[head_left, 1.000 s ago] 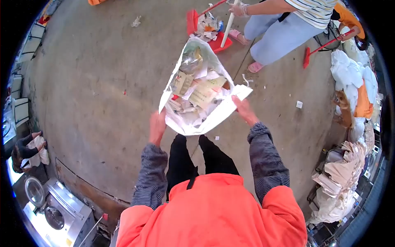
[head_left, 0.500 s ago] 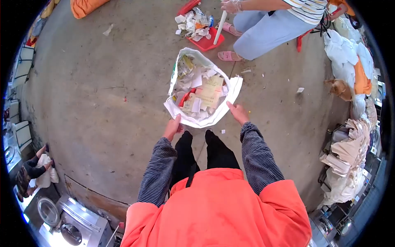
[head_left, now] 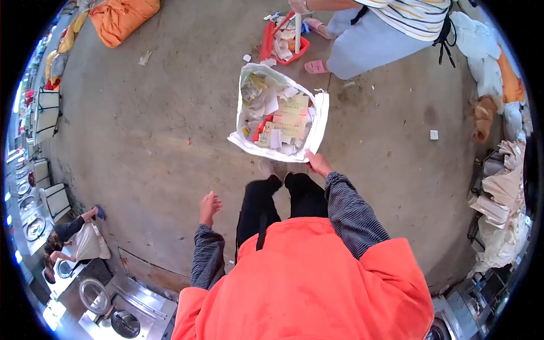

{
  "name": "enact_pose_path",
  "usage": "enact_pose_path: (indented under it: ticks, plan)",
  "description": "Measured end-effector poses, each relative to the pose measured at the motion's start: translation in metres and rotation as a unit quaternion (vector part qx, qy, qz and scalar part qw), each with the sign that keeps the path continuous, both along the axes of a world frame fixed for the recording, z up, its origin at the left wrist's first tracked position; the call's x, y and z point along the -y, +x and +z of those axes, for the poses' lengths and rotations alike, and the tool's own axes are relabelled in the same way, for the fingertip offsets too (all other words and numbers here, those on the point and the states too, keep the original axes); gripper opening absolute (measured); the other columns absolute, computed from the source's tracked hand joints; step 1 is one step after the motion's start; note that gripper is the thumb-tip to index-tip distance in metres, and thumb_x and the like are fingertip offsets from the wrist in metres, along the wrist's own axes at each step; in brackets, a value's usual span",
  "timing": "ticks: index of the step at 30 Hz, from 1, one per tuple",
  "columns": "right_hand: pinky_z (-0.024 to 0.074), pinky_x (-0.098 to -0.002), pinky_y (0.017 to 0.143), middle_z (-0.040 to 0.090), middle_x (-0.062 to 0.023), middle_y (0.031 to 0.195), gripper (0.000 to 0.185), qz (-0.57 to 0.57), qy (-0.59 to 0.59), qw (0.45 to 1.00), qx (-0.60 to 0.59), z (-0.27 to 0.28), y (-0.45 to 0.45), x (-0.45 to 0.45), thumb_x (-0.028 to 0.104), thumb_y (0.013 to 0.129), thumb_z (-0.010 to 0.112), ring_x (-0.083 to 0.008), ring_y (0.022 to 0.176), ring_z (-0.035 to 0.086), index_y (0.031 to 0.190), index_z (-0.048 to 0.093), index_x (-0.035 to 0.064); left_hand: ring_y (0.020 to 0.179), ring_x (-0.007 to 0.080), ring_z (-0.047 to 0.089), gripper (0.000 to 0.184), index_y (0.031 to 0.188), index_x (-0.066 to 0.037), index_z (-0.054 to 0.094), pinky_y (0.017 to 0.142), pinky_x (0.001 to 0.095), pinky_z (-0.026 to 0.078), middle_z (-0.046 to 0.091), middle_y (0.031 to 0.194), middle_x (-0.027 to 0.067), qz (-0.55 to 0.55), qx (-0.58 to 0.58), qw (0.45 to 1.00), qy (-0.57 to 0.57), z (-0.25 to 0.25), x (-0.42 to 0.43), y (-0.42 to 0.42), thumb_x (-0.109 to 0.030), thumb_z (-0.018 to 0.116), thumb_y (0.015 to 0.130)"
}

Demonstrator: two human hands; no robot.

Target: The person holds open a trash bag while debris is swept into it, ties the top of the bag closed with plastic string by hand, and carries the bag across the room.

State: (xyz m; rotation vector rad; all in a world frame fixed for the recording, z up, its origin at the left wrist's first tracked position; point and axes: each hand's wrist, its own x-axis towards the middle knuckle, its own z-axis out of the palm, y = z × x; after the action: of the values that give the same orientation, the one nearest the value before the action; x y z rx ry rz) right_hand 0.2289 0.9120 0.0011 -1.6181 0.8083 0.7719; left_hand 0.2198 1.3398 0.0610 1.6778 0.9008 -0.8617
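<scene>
A white bag (head_left: 322, 122) with its mouth wide open holds paper scraps, yellowish printed sheets (head_left: 290, 122), clear plastic and a red piece. My right hand (head_left: 318, 163) is closed on the bag's near right rim. My left hand (head_left: 210, 207) is off the bag, below and left of it, empty, with its fingers loosely apart. Just beyond the bag, a red dustpan (head_left: 300, 50) holds more paper scraps, beside a white stick (head_left: 297, 33) that another person's gloved hand (head_left: 300, 5) grips.
That person (head_left: 374, 42), in light trousers and pink sandals, is at upper right. An orange bundle (head_left: 122, 20) lies at upper left. White bags, a brown dog (head_left: 484, 118) and stacked cardboard (head_left: 504, 198) line the right. Another person (head_left: 76, 243) and machines (head_left: 127, 306) are at lower left.
My left hand has let go of the bag's rim and moved down and left. My right hand still holds it. The red broom head has come down against the dustpan.
</scene>
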Motion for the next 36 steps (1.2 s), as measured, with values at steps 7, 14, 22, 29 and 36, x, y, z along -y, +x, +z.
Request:
enact_pose_path:
  ticks: [7,14,22,29,36]
  plan:
    - [0.0372,-0.0287,0.042,0.049,-0.0050,0.051,0.056,0.019,0.036,0.998,0.047,-0.044,-0.021,0.010,0.050,0.086,0.038,-0.0146,0.043,0.047,0.063,0.054,0.0006,0.058,0.0113,0.055,0.036,0.094,-0.006,0.056,0.050,0.0213,0.043,0.057,0.074,0.0038,0.093,0.037,0.991,0.084,0.043,-0.029,-0.032,-0.039,0.047,0.086]
    - [0.0405,-0.0309,0.048,0.053,-0.0069,0.054,0.058,-0.007,0.028,0.999,0.028,-0.037,-0.018,0.010,0.053,0.084,0.037,-0.0171,0.048,0.051,0.066,0.058,0.0022,0.057,0.0100,0.053,0.031,0.085,-0.007,0.058,0.049,0.0224,0.041,0.057,0.068,0.0031,-0.049,0.027,0.988,0.141,0.062,-0.060,-0.086,-0.036,0.047,0.085]
    - [0.0394,-0.0411,0.078,0.055,-0.0202,0.096,0.055,0.063,-0.062,0.994,0.067,-0.051,-0.015,0.002,0.048,0.085,0.031,-0.0326,0.089,0.053,0.099,0.057,0.0017,0.054,0.0100,0.051,0.028,0.077,-0.008,0.059,0.047,0.0249,0.039,0.056,0.065,0.0019,-0.109,-0.032,0.982,0.149,0.018,-0.120,-0.105,-0.033,0.049,0.084]
    - [0.0436,-0.0384,0.056,0.059,-0.0152,0.068,0.051,-0.043,-0.094,0.994,-0.025,-0.088,-0.013,-0.021,0.045,0.081,0.034,-0.0278,0.059,0.058,0.080,0.061,0.0009,0.056,0.0106,0.056,0.025,0.088,-0.009,0.056,0.048,0.0224,0.044,0.056,0.066,0.0012,-0.118,0.018,0.986,0.117,0.086,-0.050,0.005,-0.033,0.049,0.086]
    - [0.0373,-0.0324,0.039,0.052,-0.0068,0.053,0.046,-0.040,0.012,0.995,0.091,-0.150,-0.016,-0.014,0.043,0.082,0.040,-0.0169,0.042,0.049,0.060,0.052,0.0048,0.066,0.0105,0.057,0.026,0.095,-0.005,0.057,0.056,0.0243,0.044,0.059,0.077,0.0047,-0.154,0.069,0.982,0.091,0.091,0.019,0.041,-0.029,0.051,0.085]
